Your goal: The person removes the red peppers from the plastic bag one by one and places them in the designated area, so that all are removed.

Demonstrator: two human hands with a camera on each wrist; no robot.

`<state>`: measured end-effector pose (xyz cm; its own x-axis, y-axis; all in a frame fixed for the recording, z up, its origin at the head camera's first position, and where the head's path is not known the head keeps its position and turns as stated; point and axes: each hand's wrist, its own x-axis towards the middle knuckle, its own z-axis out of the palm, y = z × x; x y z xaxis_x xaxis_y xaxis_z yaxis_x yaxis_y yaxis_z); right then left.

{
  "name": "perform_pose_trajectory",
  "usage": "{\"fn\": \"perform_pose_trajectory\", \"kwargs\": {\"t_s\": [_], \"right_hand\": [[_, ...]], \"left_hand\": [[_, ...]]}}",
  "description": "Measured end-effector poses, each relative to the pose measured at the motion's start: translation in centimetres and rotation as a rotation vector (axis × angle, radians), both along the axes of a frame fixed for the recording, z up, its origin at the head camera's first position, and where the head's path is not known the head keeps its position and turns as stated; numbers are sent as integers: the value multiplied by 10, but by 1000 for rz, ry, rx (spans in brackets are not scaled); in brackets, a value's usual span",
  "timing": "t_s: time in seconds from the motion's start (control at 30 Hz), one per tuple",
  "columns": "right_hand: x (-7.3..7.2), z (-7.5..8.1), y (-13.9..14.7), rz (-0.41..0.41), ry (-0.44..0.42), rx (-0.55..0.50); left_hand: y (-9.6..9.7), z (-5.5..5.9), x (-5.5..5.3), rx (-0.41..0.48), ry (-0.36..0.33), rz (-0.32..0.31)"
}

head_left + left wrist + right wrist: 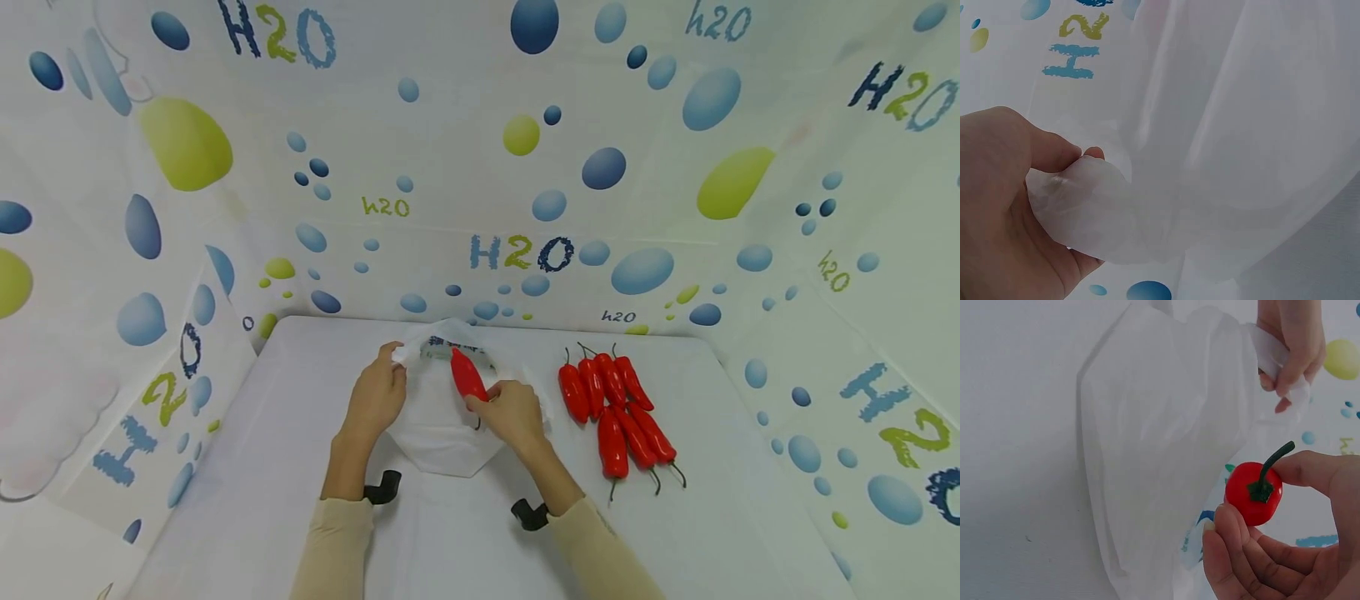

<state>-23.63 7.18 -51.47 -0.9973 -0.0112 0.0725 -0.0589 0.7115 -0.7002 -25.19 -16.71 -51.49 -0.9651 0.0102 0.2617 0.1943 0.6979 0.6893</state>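
A white plastic bag lies on the table in front of the person, its mouth facing the back wall. The left hand pinches the bag's edge at the left of the mouth; in the left wrist view the thumb and fingers of that hand grip the thin film. The right hand holds a red chili pepper near its stem, tip toward the bag's mouth. In the right wrist view the pepper's green stem points at the camera, between thumb and fingers.
Several red peppers lie in two rows on the white table, right of the bag. A wall sheet with blue and green ovals and lettering stands behind. Each wrist carries a black mount.
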Motion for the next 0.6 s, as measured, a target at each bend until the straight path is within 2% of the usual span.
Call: {"fn": "perform_pose_trajectory", "kwargs": {"t_s": [0.27,0.6], "right_hand": [[16,3,7,-35,-12,-29],[32,4,24,-75,16,-42]], "left_hand": [[0,-1,0,-5,-7,2],[0,-2,-1,-8,4,-10]]}}
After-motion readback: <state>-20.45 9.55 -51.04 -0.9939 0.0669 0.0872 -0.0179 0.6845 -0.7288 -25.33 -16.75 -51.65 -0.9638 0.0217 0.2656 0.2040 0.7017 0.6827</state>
